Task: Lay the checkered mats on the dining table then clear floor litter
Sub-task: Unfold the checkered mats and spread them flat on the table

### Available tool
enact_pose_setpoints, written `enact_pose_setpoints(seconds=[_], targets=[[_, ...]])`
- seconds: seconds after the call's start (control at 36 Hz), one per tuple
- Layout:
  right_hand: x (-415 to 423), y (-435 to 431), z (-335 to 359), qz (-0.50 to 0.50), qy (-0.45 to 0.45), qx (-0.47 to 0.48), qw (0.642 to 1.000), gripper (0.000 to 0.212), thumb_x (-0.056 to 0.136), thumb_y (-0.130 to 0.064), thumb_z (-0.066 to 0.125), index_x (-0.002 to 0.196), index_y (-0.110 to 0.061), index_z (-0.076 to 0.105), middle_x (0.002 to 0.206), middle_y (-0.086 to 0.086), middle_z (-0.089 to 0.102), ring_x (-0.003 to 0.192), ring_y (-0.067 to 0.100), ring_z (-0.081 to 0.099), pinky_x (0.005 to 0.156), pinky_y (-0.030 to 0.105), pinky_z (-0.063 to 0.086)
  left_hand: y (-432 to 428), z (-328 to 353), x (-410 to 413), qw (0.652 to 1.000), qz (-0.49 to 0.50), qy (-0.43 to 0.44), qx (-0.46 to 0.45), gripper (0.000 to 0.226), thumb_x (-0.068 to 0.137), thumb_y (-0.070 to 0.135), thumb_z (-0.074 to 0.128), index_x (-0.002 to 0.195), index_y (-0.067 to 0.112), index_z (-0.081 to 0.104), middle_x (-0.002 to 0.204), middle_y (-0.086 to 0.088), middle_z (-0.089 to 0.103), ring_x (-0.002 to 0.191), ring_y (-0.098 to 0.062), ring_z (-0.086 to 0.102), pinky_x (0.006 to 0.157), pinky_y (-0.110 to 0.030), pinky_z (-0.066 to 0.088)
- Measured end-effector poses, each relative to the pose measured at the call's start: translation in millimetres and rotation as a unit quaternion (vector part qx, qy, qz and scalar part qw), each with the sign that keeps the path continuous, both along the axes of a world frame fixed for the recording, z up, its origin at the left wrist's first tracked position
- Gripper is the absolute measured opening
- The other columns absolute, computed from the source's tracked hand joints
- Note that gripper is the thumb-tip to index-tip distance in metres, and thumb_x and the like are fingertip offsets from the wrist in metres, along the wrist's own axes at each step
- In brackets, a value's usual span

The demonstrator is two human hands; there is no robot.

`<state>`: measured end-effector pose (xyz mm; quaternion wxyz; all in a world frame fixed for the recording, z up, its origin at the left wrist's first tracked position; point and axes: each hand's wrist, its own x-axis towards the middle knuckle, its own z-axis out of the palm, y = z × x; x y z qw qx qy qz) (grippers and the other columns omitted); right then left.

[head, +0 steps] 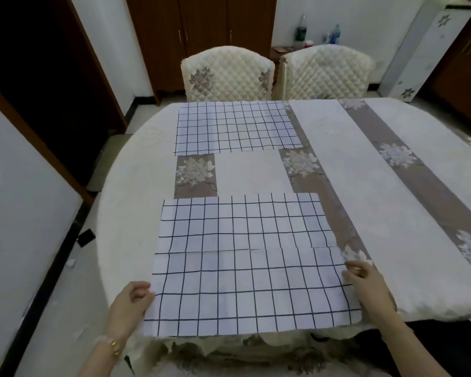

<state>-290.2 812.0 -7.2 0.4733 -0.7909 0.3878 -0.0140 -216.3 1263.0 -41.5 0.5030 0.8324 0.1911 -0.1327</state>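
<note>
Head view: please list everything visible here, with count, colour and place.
table: one, cream cloth with taupe floral bands, centre
far mat: one, white with dark grid, far edge
near mat: one or two overlapped, same pattern, near edge
chairs: two, cream quilted, beyond table
bottles: several, clear, behind chairs
cabinet: one, brown, back wall
scrap: one, white, floor left
left hand: one, grips near mat's left edge
right hand: one, pinches its right edge

White walls (365,17), dark wooden wardrobe (201,23) at the back, two quilted cream chairs (227,74) side by side, bottles (301,31) behind them, pale floor (65,308), dark doorway (38,77) on the left.
</note>
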Motion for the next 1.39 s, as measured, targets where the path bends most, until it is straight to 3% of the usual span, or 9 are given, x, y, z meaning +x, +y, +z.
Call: enact_pose_setpoints(seconds=[0.14, 0.25, 0.5, 0.69, 1.08, 1.17, 1.22, 1.31, 1.39], targets=[[9.2, -4.8, -6.5, -0.031, -0.012, -0.007, 0.999, 0.028, 0.085, -0.015, 0.061, 0.113, -0.01, 0.062, 0.091, 0.01, 0.066, 0.08, 0.021, 0.056, 0.074, 0.033, 0.045, -4.4, 0.2, 3.1, 1.0, 0.022, 0.01, -0.001, 0.015, 0.083, 0.008, 0.066, 0.096, 0.013, 0.061, 0.075, -0.008, 0.062, 0.067, -0.021, 0.054, 0.068, -0.033, 0.045], [19.6, -12.5, -9.2, -0.037, -0.005, -0.032, 0.999, 0.025, 0.083, -0.021, 0.061, 0.108, -0.018, 0.064, 0.089, 0.004, 0.065, 0.08, 0.023, 0.058, 0.068, 0.032, 0.046, -5.4, 0.1, 1.1, 1.0, 0.03, 0.007, 0.005, 0.016, 0.082, 0.008, 0.068, 0.095, 0.013, 0.061, 0.078, -0.008, 0.062, 0.071, -0.021, 0.056, 0.071, -0.033, 0.046], [41.0, -21.1, -14.1, -0.02, 0.007, -0.063, 0.998, 0.026, 0.084, -0.023, 0.064, 0.108, -0.014, 0.065, 0.094, 0.006, 0.062, 0.087, 0.023, 0.054, 0.081, 0.036, 0.046, -9.5, 3.0, 15.3, 0.999, 0.043, -0.015, 0.023, 0.012, 0.081, 0.013, 0.07, 0.088, 0.016, 0.061, 0.074, -0.005, 0.066, 0.073, -0.023, 0.058, 0.074, -0.036, 0.047], [51.3, -21.7, -14.9, -0.001, -0.006, -0.049, 0.999, 0.025, 0.086, -0.021, 0.063, 0.11, -0.014, 0.063, 0.094, 0.004, 0.063, 0.088, 0.022, 0.055, 0.079, 0.033, 0.044, -11.3, 3.4, 36.0, 0.998, 0.054, 0.001, 0.034, 0.012, 0.08, 0.018, 0.069, 0.085, 0.023, 0.061, 0.089, -0.005, 0.068, 0.086, -0.026, 0.064, 0.085, -0.042, 0.052], [42.8, -20.9, -23.8, 0.003, -0.018, -0.074, 0.997, 0.025, 0.086, -0.02, 0.06, 0.11, -0.016, 0.062, 0.084, 0.003, 0.062, 0.07, 0.012, 0.052, 0.059, 0.027, 0.038, -24.0, 14.6, 23.7, 0.994, 0.024, -0.015, 0.104, 0.017, 0.084, 0.016, 0.063, 0.099, 0.014, 0.058, 0.086, -0.004, 0.063, 0.087, -0.028, 0.06, 0.071, -0.032, 0.043], [45.9, -17.9, -20.5, 0.012, -0.006, -0.121, 0.993, 0.022, 0.084, -0.014, 0.06, 0.103, -0.003, 0.06, 0.085, 0.015, 0.061, 0.069, 0.021, 0.052, 0.056, 0.024, 0.038, -30.8, 19.0, 24.5, 0.976, -0.013, -0.041, 0.212, 0.031, 0.083, 0.015, 0.063, 0.113, 0.01, 0.053, 0.104, -0.011, 0.059, 0.09, -0.029, 0.056, 0.075, -0.035, 0.044], [49.2, -13.3, -20.0, 0.054, -0.005, -0.218, 0.974, 0.019, 0.083, -0.007, 0.059, 0.1, 0.001, 0.06, 0.092, 0.017, 0.057, 0.083, 0.031, 0.054, 0.067, 0.032, 0.042, -40.5, 22.6, 22.4, 0.955, -0.045, -0.095, 0.278, 0.034, 0.083, 0.012, 0.063, 0.116, 0.006, 0.054, 0.111, -0.017, 0.054, 0.095, -0.033, 0.054, 0.077, -0.04, 0.045], [53.8, 7.2, -19.4, 0.142, -0.063, -0.311, 0.938, 0.027, 0.082, 0.004, 0.055, 0.106, -0.004, 0.064, 0.107, 0.016, 0.061, 0.101, 0.033, 0.053, 0.08, 0.035, 0.044, -64.8, 23.0, 18.7, 0.935, -0.143, -0.149, 0.287, 0.027, 0.087, 0.011, 0.059, 0.113, 0.007, 0.06, 0.112, -0.013, 0.057, 0.1, -0.029, 0.053, 0.083, -0.037, 0.045], [60.8, 44.1, -18.2, 0.249, -0.068, -0.295, 0.92, 0.032, 0.087, 0.0, 0.05, 0.115, -0.01, 0.065, 0.116, 0.006, 0.065, 0.113, 0.024, 0.053, 0.088, 0.03, 0.044, -92.7, 13.0, 17.2, 0.893, -0.281, -0.204, 0.287, 0.024, 0.087, 0.012, 0.057, 0.109, 0.01, 0.066, 0.111, -0.007, 0.064, 0.104, -0.028, 0.059, 0.089, -0.034, 0.048]])
